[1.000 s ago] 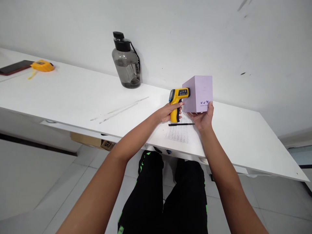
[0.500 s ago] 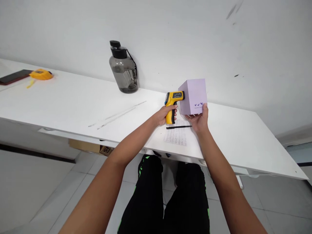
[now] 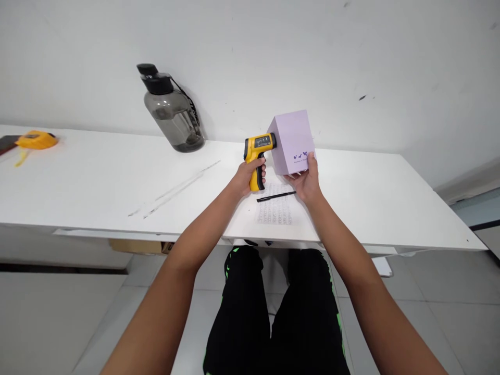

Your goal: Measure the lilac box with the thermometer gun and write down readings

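Observation:
My left hand (image 3: 247,176) is wrapped round the handle of a yellow and black infrared thermometer gun (image 3: 254,151). The gun's nose points right, at or very near the left side of a lilac box (image 3: 292,138); I cannot tell whether they touch. My right hand (image 3: 307,181) grips that box from below, thumb on its printed front face and fingers under its bottom edge. Below the hands, a black pen (image 3: 275,197) lies across a sheet of closely written paper (image 3: 275,212) on the white table (image 3: 375,203).
A large grey water bottle (image 3: 174,117) with a black lid stands at the back by the wall. Far left on the table are a yellow tape measure (image 3: 37,139) and a dark flat object (image 3: 8,143). A cardboard box (image 3: 135,246) shows beneath the table.
The whole view has turned, so the bottle and tape measure appear further left. Both hands keep their hold on the thermometer gun and the box, which look slightly more tilted.

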`<act>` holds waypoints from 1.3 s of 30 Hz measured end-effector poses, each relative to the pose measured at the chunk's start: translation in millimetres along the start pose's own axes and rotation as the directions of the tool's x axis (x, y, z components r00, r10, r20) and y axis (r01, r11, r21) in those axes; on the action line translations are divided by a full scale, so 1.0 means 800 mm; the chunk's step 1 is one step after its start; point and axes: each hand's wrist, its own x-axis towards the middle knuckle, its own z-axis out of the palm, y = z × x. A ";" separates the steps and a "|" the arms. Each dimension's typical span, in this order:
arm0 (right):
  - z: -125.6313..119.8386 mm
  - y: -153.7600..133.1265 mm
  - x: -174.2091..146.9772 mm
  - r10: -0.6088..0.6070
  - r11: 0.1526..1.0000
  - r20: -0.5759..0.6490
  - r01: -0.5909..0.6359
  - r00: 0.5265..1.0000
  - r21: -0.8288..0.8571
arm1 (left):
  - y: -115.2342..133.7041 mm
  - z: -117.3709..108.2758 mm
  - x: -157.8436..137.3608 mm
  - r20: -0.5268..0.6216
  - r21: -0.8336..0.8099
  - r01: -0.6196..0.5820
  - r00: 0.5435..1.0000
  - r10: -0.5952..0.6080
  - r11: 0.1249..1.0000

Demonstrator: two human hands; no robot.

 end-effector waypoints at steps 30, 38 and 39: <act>-0.052 0.001 0.038 -0.481 0.670 -0.076 0.311 0.873 -0.674 | 0.012 -0.017 -0.002 -0.150 0.987 0.160 0.878 0.454 0.016; -0.047 0.008 0.036 -0.522 0.585 -0.061 0.305 0.851 -0.751 | 0.007 -0.009 -0.004 -0.117 0.985 0.158 0.897 0.425 -0.063; -0.045 0.008 0.035 -0.525 0.579 -0.062 0.303 0.849 -0.757 | 0.006 -0.009 -0.003 -0.112 0.985 0.158 0.897 0.428 -0.072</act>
